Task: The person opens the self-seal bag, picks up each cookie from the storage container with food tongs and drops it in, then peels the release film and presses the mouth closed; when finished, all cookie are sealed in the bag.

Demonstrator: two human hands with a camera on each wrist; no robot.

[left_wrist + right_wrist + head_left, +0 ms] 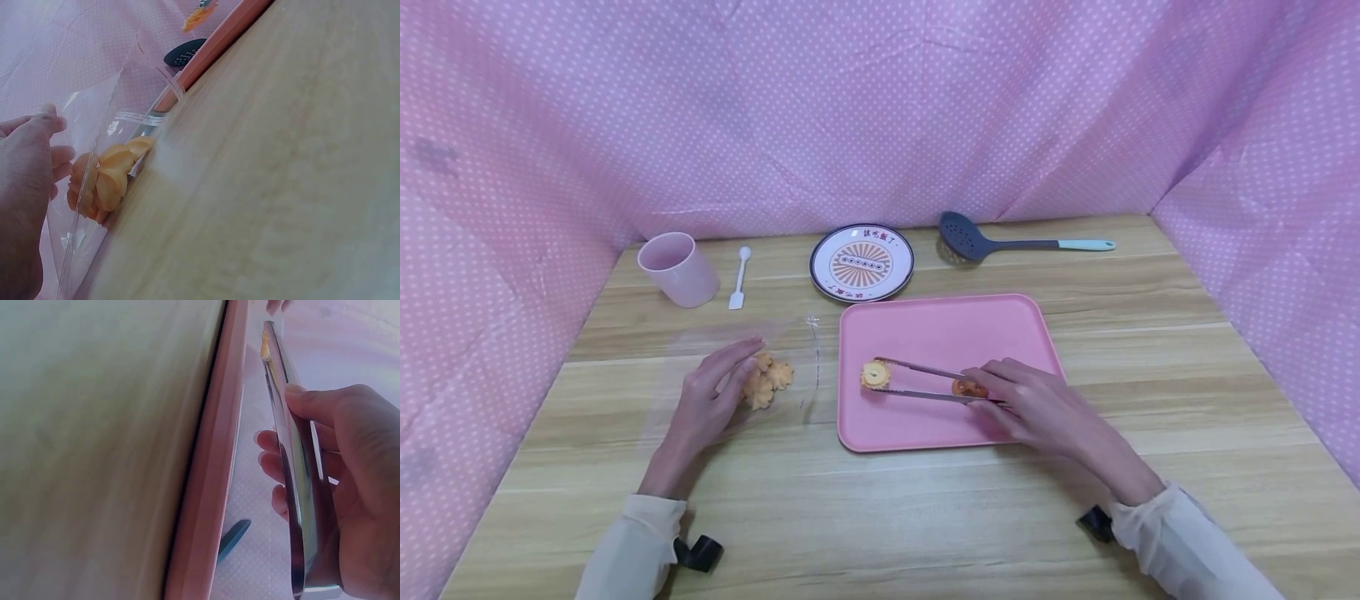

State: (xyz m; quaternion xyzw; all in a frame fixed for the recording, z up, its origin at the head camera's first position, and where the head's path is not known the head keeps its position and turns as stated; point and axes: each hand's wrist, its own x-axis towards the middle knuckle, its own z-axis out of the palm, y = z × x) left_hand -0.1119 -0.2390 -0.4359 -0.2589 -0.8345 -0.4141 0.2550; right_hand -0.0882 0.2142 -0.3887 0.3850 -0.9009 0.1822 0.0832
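Observation:
My left hand [711,392] lies over the left part of a clear plastic bag [803,358], its fingers loosely extended and touching the film. Several pale flower-shaped cookies [767,383] lie inside, just beyond the fingertips. Over the pink tray [940,321], my right hand [1026,400] holds long metal tongs [297,462] between thumb and fingers. The tongs' tips have a round yellow cookie [875,375] between them, at the tray's left side. A browner cookie [967,389] with holes lies on the tray by the right fingertips, partly covered by the tongs.
Behind the bag stand a pink cup [681,275] and a small white spatula-ended spoon [740,279]. A printed plate [862,262] sits close behind the tray. At the back right lies a dark slotted ladle [966,237] with a mint handle. Pink dotted cloth encloses the table.

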